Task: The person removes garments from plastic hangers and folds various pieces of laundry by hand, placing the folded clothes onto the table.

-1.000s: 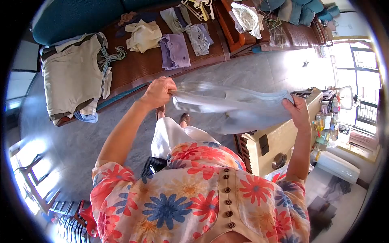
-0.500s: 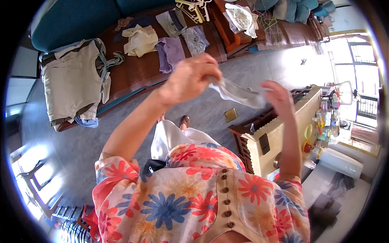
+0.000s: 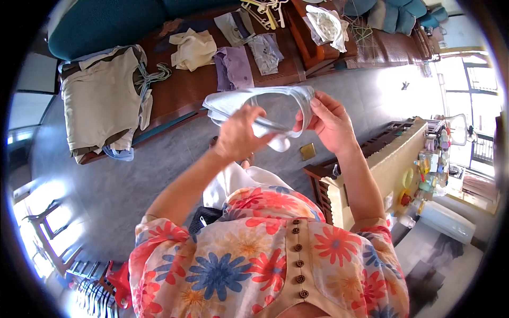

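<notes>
A pale grey-white cloth is held up in front of my body, bent into a loop with a gap in its middle. My left hand grips its lower edge, fingers curled round the fabric. At the loop's right end, my right hand pinches the cloth between thumb and fingers. Beyond it on the brown seat lie a folded purple garment, a cream cloth and a folded patterned grey garment.
Beige clothes with hangers drape over the seat's left end. A table with a beige cover and many small items stands at the right. A small gold square lies on the grey floor. Dark chair parts show at lower left.
The cloth was stretched wide between my hands, then narrowed and blurred; now it is a loop. My left hand has moved down, and my right hand has come inward onto the cloth.
</notes>
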Available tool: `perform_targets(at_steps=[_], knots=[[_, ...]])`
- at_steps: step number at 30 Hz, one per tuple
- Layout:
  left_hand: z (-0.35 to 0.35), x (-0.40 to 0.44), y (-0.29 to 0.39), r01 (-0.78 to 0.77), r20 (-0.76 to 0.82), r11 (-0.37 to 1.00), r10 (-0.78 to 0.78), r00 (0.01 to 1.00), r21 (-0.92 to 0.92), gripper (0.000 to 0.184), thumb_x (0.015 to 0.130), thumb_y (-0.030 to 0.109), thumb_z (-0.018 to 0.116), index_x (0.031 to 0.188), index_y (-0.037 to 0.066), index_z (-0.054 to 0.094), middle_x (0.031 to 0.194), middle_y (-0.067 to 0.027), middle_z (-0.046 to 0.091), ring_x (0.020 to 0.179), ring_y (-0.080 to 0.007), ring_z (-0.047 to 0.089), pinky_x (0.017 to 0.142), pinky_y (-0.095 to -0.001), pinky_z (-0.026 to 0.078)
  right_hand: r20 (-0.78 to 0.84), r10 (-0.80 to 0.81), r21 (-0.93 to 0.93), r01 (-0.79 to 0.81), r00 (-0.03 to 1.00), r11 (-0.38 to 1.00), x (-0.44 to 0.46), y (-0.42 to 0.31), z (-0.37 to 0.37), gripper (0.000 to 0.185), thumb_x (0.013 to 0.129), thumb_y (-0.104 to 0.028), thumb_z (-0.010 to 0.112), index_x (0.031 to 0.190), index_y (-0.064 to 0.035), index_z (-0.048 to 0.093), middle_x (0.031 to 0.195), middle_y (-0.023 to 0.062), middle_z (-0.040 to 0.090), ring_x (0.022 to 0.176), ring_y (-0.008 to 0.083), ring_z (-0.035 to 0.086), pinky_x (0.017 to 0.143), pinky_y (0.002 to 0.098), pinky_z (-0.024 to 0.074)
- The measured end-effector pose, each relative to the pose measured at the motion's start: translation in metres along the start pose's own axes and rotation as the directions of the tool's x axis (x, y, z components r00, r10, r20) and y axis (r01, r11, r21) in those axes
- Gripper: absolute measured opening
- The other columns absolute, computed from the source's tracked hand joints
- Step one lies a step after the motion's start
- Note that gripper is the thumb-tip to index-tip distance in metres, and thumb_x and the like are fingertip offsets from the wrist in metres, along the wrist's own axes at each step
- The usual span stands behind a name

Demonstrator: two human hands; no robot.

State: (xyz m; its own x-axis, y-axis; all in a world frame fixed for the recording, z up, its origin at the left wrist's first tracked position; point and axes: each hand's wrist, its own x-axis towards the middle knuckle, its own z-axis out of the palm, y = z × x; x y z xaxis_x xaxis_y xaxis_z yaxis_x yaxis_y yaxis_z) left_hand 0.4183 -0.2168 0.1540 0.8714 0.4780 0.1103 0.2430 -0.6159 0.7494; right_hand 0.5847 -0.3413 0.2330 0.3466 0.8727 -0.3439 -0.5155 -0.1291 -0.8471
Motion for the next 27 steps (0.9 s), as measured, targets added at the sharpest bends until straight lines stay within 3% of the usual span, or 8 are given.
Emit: perform_targets(at_steps=[2, 4, 6, 11, 15, 19, 23, 27], knots=[[0.02, -0.009, 0.013, 0.081, 0.022, 0.996, -0.081, 0.996, 0.032, 0.057, 0.064, 0.044, 0.07, 0.101, 0.005, 0.049, 0.094, -0.0147, 0.053, 0.086, -0.0295, 0.057, 0.071, -0.0373, 0.049, -0.008, 0.04, 0.056, -0.04, 0.999, 0.998, 0.002, 0.006, 0.001, 0.022, 0.09, -0.018, 0.048, 0.108, -0.006, 0.053, 0.081, 0.011, 0.063, 0.073, 0.0229, 0.064, 0.062, 0.0364, 0.0543], [0.032, -0.004, 0.02, 0.065, -0.074, 0.998, -0.065, 0.995, 0.003, 0.054, 0.063, 0.041, 0.07, 0.099, 0.006, 0.051, 0.091, -0.0144, 0.053, 0.086, -0.0303, 0.056, 0.071, -0.0383, 0.048, -0.019, 0.018, 0.104, -0.015, 1.0, 0.994, 0.005, 0.012, 0.003, 0.017, 0.087, -0.014, 0.052, 0.102, -0.0059, 0.056, 0.085, 0.0085, 0.063, 0.076, 0.02, 0.063, 0.063, 0.0346, 0.0541], [0.037, 0.001, 0.029, 0.026, -0.116, 0.999, -0.03, 0.993, -0.038, 0.044, 0.064, 0.034, 0.068, 0.095, 0.006, 0.052, 0.089, -0.0135, 0.053, 0.084, -0.0298, 0.056, 0.07, -0.0381, 0.048, -0.082, -0.009, 0.116, 0.018, 0.997, 0.993, 0.007, 0.016, 0.009, 0.014, 0.085, -0.012, 0.057, 0.096, -0.0052, 0.057, 0.085, 0.0048, 0.063, 0.072, 0.0127, 0.06, 0.064, 0.0291, 0.0516], [0.037, 0.002, 0.028, -0.027, -0.211, 0.992, 0.0, 0.978, -0.123, 0.013, 0.064, 0.008, 0.059, 0.077, 0.008, 0.059, 0.083, -0.0078, 0.054, 0.078, -0.0274, 0.054, 0.065, -0.0369, 0.047, -0.162, -0.112, 0.107, 0.13, 0.98, 0.986, 0.01, 0.019, 0.006, 0.011, 0.082, -0.007, 0.059, 0.093, -0.0044, 0.059, 0.086, 0.0028, 0.063, 0.075, 0.0092, 0.059, 0.067, 0.0244, 0.0495], [0.047, -0.005, 0.002, 0.077, -0.125, 0.994, -0.086, 0.988, -0.076, 0.009, 0.065, 0.005, 0.058, 0.07, 0.011, 0.063, 0.084, -0.0041, 0.055, 0.082, -0.0253, 0.054, 0.071, -0.0364, 0.045, -0.196, -0.109, 0.247, 0.156, 0.975, 0.956, 0.004, 0.014, -0.005, 0.01, 0.082, -0.005, 0.059, 0.092, -0.0039, 0.059, 0.086, 0.004, 0.063, 0.076, 0.0096, 0.06, 0.067, 0.023, 0.0496], [0.043, -0.005, -0.031, 0.116, -0.109, 0.992, -0.111, 0.988, 0.046, 0.01, 0.067, 0.007, 0.058, 0.072, 0.012, 0.065, 0.084, -0.004, 0.057, 0.083, -0.0254, 0.055, 0.071, -0.0357, 0.045, -0.284, -0.137, 0.208, 0.2, 0.949, 0.957, -0.004, 0.002, -0.014, 0.011, 0.084, -0.008, 0.057, 0.095, -0.0078, 0.058, 0.082, 0.004, 0.063, 0.067, 0.0138, 0.06, 0.056, 0.0253, 0.0483], [0.02, -0.001, -0.045, 0.118, -0.167, 0.99, -0.128, 0.977, -0.072, 0.018, 0.066, -0.001, 0.057, 0.077, 0.011, 0.065, 0.083, -0.0058, 0.059, 0.079, -0.0237, 0.058, 0.068, -0.0335, 0.047, -0.33, -0.182, 0.195, 0.255, 0.926, 0.947, -0.013, -0.006, -0.043, 0.009, 0.085, -0.01, 0.056, 0.094, -0.0087, 0.057, 0.08, 0.0025, 0.062, 0.068, 0.0134, 0.059, 0.058, 0.0248, 0.0468], [-0.003, 0.008, -0.033, 0.152, -0.205, 0.884, -0.264, 0.942, -0.442, 0.028, 0.068, -0.01, 0.051, 0.088, 0.006, 0.063, 0.082, -0.0078, 0.061, 0.066, -0.0142, 0.057, 0.064, -0.024, 0.046, -0.379, -0.162, 0.166, 0.239, 0.911, 0.957, -0.026, -0.013, -0.058, 0.008, 0.085, -0.012, 0.056, 0.093, -0.0104, 0.056, 0.081, 0.002, 0.061, 0.067, 0.0115, 0.056, 0.057, 0.0228, 0.044]])
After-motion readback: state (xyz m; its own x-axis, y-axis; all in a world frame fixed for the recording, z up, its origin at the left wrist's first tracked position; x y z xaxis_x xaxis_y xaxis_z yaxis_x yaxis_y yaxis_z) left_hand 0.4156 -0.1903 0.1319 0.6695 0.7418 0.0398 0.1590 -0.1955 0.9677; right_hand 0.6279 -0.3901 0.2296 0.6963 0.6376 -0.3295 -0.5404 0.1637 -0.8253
